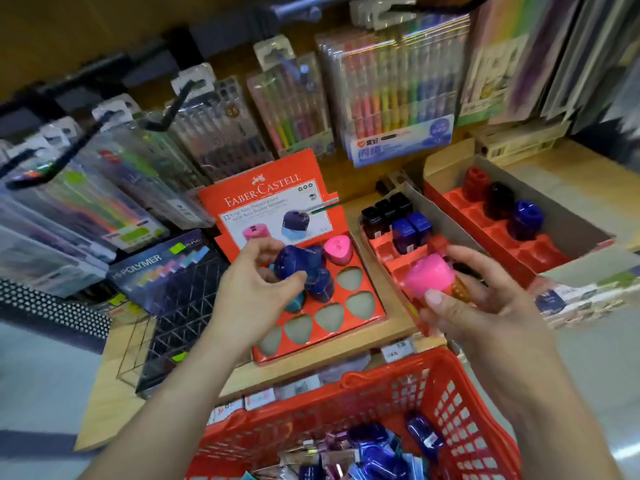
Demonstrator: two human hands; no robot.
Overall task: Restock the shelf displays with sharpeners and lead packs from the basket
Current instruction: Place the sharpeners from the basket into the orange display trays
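My left hand (pixel 258 289) pinches a dark blue sharpener (pixel 296 261) over the red Faber-Castell display tray (pixel 372 308). In that tray sit a pink sharpener (pixel 337 249), another blue one (pixel 320 284) and a teal one (pixel 295 303); several triangular slots are bare. My right hand (pixel 474 303) holds a pink sharpener (pixel 429 273) with an orange-brown piece (pixel 460 289) against it, above the shelf edge. The red basket (pixel 363 396) below holds blue sharpeners (pixel 375 452) and small packs.
A second red tray (pixel 398 258) with black and blue sharpeners stands to the right, then a third box (pixel 491 230) with red, black and blue ones. Hanging pen packs (pixel 398 88) fill the back wall. A Polymer lead display (pixel 173 282) stands at left.
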